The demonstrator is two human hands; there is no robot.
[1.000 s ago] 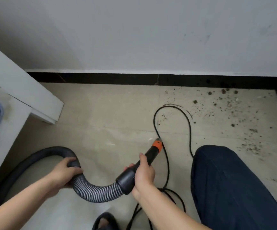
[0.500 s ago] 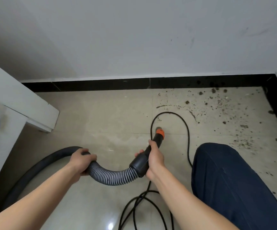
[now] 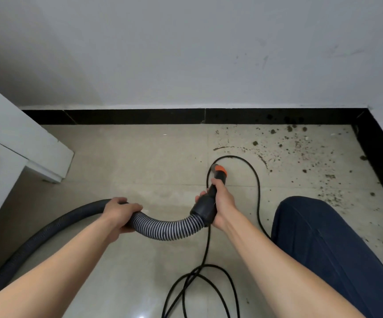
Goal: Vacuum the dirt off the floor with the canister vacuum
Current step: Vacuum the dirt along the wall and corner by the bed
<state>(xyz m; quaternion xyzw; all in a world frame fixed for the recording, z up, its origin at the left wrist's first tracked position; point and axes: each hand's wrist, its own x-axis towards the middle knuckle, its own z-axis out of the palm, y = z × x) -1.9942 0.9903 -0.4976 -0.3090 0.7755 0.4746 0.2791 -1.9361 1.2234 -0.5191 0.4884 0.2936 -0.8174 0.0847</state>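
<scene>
Fingers [image 3: 218, 182] of right hand [image 3: 224, 203] curl round stiff nozzle [image 3: 219, 172]; left hand [image 3: 120, 213] grips hose [image 3: 169, 228]. Hose likely light, floppy: steer by nozzle toward dirt [image 3: 298, 145], 2 o'clock.

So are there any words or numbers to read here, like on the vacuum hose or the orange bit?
None: no text can be read in this picture.
The hose, the orange-tipped nozzle, the black cord and the wall show no letters, numbers or signs.
</scene>
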